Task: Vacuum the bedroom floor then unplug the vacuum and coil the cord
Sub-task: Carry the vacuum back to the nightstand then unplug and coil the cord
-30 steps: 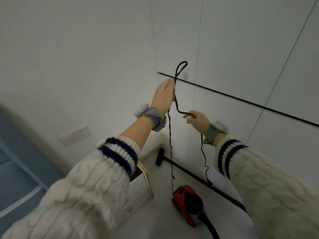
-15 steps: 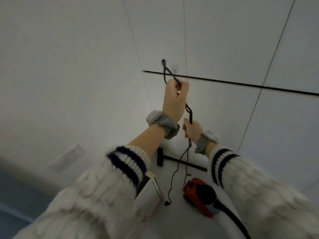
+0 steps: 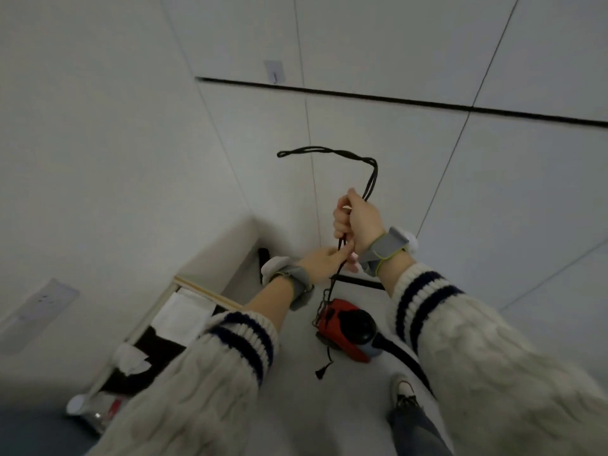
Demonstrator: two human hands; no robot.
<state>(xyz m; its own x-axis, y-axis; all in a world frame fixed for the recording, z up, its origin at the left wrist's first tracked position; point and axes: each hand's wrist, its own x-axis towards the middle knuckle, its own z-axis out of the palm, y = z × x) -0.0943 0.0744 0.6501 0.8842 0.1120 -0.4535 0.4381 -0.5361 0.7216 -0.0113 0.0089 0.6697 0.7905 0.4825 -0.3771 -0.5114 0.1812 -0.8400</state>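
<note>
Cord unplugged, coiling partly done.
Your right hand (image 3: 360, 222) grips the folded cord (image 3: 368, 179), loops standing above it; your left hand (image 3: 324, 261) pinches the strands just below. The plug (image 3: 321, 373) dangles beside the vacuum (image 3: 345, 327), so the tail remains to gather.

no legible text, labels, brands or numbers anywhere, nothing readable on the red vacuum (image 3: 342, 327)
</note>
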